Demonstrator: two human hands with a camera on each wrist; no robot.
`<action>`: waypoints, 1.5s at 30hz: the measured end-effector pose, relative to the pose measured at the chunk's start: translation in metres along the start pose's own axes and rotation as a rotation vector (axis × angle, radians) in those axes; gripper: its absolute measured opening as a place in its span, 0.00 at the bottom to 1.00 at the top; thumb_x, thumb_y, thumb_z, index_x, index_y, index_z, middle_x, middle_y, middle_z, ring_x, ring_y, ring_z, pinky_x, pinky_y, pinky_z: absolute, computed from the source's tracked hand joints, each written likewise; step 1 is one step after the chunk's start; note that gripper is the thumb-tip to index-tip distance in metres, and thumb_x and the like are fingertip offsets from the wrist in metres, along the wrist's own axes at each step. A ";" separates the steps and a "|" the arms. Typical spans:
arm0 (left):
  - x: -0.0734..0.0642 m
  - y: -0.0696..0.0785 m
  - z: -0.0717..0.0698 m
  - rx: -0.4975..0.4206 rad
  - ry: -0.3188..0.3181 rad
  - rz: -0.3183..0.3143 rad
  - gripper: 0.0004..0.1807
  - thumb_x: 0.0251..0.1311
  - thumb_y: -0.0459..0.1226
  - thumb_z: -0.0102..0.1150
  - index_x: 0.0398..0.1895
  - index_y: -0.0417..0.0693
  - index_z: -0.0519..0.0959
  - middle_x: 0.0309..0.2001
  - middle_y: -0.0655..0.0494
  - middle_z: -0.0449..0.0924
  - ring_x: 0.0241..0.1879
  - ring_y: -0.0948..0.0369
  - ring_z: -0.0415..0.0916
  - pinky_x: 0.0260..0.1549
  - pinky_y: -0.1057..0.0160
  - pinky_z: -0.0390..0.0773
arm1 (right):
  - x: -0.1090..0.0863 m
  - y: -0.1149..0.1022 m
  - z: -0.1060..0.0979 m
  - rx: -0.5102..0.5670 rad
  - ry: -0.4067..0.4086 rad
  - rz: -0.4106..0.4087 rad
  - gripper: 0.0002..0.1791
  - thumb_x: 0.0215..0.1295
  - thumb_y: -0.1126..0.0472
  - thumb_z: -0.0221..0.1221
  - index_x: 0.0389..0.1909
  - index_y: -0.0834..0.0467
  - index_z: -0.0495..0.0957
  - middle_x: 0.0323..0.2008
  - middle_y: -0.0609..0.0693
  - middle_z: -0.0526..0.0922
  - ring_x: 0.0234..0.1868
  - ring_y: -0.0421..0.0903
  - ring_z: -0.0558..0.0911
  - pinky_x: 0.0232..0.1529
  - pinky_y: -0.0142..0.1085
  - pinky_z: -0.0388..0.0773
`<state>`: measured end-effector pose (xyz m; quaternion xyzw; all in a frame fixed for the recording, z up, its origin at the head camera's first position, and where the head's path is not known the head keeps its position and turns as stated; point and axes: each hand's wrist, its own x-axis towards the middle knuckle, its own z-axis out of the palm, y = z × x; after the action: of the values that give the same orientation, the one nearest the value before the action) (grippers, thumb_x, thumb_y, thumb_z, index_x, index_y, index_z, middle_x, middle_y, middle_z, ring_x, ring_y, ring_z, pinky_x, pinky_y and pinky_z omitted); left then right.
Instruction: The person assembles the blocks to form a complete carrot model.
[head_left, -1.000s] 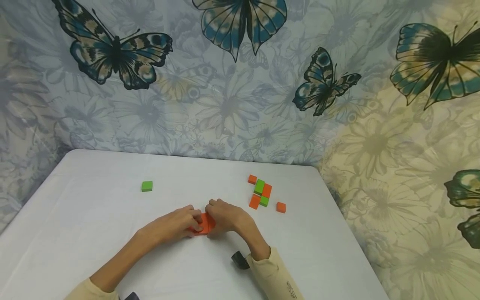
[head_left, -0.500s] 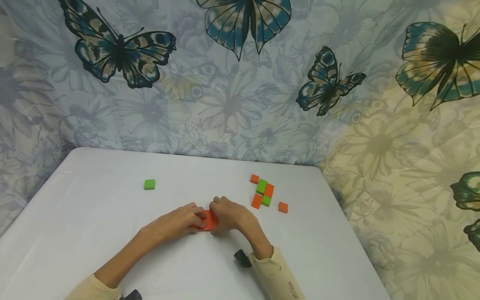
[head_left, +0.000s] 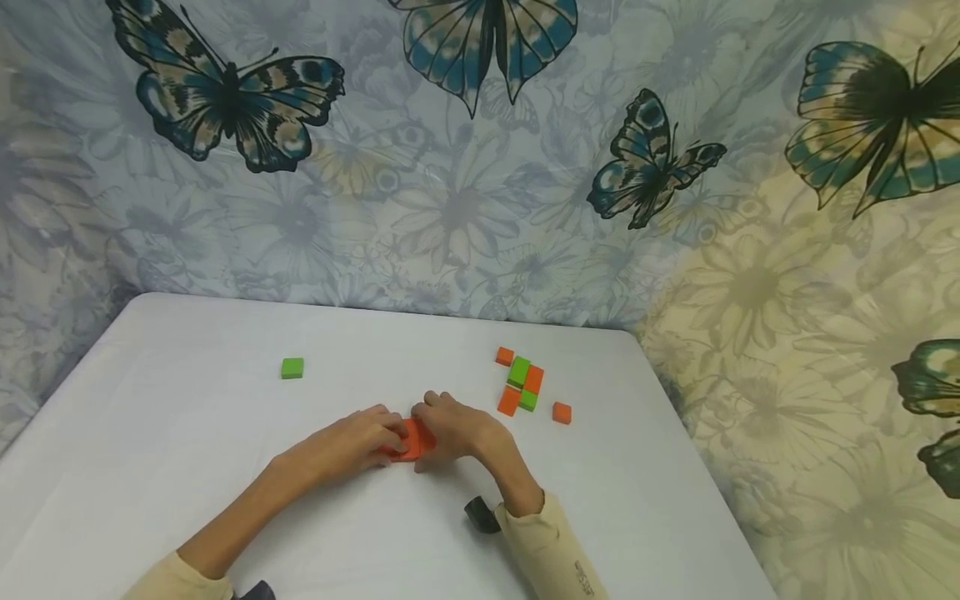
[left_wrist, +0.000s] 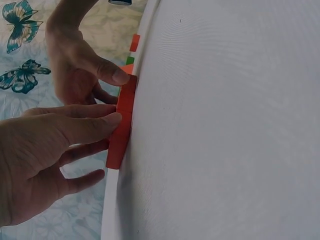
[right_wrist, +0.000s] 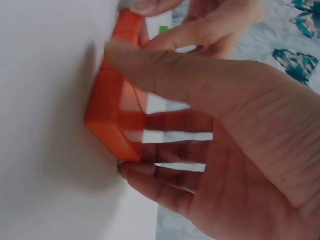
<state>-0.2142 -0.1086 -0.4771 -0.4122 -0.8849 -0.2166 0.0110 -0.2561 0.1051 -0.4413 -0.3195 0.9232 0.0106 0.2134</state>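
Orange block row point(head_left: 413, 443) pinched at one end by left grip point(head_left: 369, 437), at the other by right grip point(head_left: 452, 427), on desk point(head_left: 360, 533). Far edge set well beyond both; loose blocks point(head_left: 519, 372) placed beyond right grip. Long axis aligned grip to grip.

the head view is evenly lit, with soft shadows beneath the forearms point(head_left: 253, 508); the left wrist view is dimmer, faint moiré rippling the tabletop point(left_wrist: 225, 125); the right wrist view blurs the orange blocks point(right_wrist: 106, 102).
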 end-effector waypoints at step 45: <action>-0.011 -0.016 -0.003 0.018 -0.014 0.090 0.14 0.64 0.36 0.71 0.51 0.61 0.90 0.54 0.62 0.85 0.53 0.63 0.76 0.53 0.63 0.83 | 0.025 0.106 -0.004 0.048 0.428 0.204 0.15 0.64 0.73 0.66 0.52 0.66 0.84 0.46 0.59 0.86 0.48 0.56 0.86 0.55 0.45 0.85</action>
<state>-0.2192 -0.1271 -0.4829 -0.4529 -0.8675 -0.2049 0.0183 -0.3387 0.1740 -0.4598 -0.2145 0.9748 -0.0579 0.0184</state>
